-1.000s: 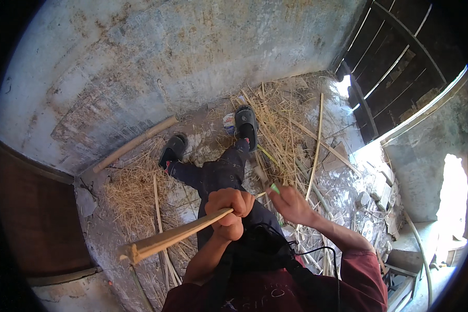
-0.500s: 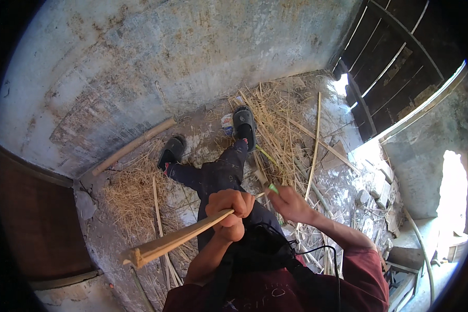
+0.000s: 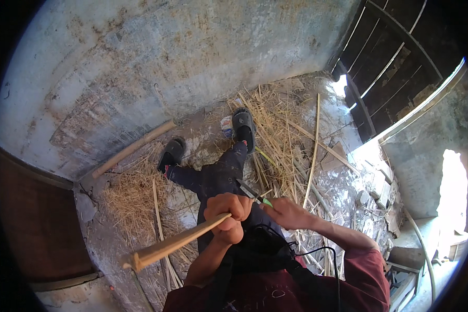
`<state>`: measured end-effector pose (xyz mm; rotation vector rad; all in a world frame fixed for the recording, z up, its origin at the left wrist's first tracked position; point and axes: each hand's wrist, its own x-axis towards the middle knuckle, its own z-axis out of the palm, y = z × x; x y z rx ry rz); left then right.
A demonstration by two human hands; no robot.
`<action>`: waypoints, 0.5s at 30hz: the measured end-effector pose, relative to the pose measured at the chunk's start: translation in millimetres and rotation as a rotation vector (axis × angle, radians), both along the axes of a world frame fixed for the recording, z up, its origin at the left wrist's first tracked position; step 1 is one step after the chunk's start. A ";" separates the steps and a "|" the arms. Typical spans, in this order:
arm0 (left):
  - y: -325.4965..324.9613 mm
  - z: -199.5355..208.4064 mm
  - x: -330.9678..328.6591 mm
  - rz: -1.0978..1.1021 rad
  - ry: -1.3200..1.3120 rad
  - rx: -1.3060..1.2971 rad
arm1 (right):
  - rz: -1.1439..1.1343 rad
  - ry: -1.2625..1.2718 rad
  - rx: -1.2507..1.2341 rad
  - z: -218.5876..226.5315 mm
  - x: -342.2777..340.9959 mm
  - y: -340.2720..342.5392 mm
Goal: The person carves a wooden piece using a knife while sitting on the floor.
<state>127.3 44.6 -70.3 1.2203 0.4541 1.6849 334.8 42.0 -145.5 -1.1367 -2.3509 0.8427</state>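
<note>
My left hand point(image 3: 228, 214) is closed around a split bamboo strip point(image 3: 177, 242), whose thick end points down to the left. A short, thin end of the strip shows past my fist toward my right hand. My right hand point(image 3: 286, 212) grips the green handle of a knife point(image 3: 250, 191). Its grey blade points up and to the left, just beyond my left fist and over my trousers. Whether the blade touches the strip I cannot tell.
Shavings lie in a heap point(image 3: 132, 195) to the left, and more shavings and strips point(image 3: 275, 130) spread ahead on the right. A bamboo pole point(image 3: 135, 147) lies along the wall. Bricks and rubble point(image 3: 382, 192) stand at the right. A black cable point(image 3: 330, 249) hangs by my right arm.
The knife in my right hand has swung and moved left, so its blade now lies by my left fist. The strip has turned slightly in my left hand.
</note>
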 end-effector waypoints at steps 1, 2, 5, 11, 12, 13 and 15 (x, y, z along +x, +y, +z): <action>-2.9 -1.3 -2.2 -0.010 0.007 -0.010 | 0.004 0.050 -0.088 6.3 2.4 6.2; -3.3 -0.4 -2.2 -0.005 0.006 -0.012 | 0.011 0.072 -0.128 15.0 1.5 9.1; -0.3 0.8 0.2 -0.011 -0.010 0.003 | -0.295 0.131 -0.401 36.6 -7.2 8.2; -3.4 -0.5 -1.4 -0.012 -0.001 -0.005 | -0.073 0.004 -0.169 18.8 -2.5 2.3; -3.6 0.4 -0.4 -0.007 -0.003 -0.009 | -0.058 0.030 -0.145 23.5 -4.2 0.7; -2.2 1.6 1.0 -0.005 -0.006 -0.005 | -0.165 0.087 -0.250 28.4 -7.1 1.7; -1.8 -0.4 0.5 0.015 -0.004 -0.011 | -0.271 0.146 -0.352 22.8 -8.3 0.9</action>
